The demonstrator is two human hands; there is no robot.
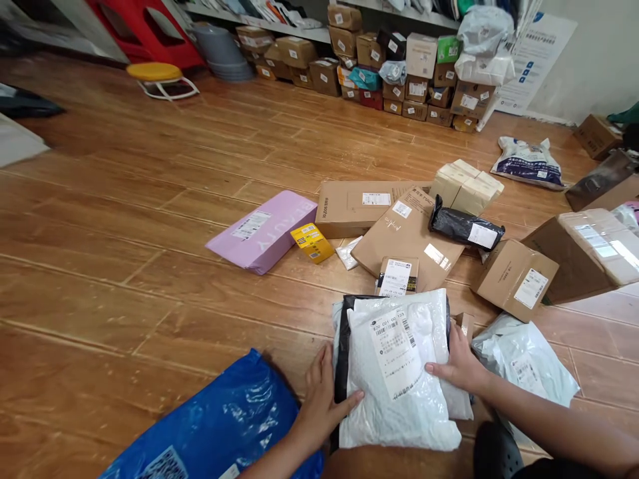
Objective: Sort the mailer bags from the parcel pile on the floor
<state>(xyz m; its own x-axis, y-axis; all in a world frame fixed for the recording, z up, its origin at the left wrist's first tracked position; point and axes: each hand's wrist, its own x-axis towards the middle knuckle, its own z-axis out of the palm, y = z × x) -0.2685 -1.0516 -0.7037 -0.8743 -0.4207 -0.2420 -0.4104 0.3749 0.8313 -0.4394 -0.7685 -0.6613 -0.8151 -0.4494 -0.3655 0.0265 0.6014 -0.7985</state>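
Observation:
A white plastic mailer (399,372) with a barcode label lies on top of a small stack of soft parcels, with a black mailer (343,359) showing beneath it. My left hand (319,402) grips the stack's left edge, thumb on the white mailer. On the right edge, my right hand (459,364) presses the white mailer with fingers curled over it. A blue plastic bag (219,426) lies just left of my left arm.
On the wooden floor ahead lie a pink box (262,229), a small yellow box (312,241), flat cardboard parcels (407,233), a black pouch (464,228) and brown cartons (514,278). Another white mailer (524,359) sits at the right. Stacked boxes (399,66) line the far shelf.

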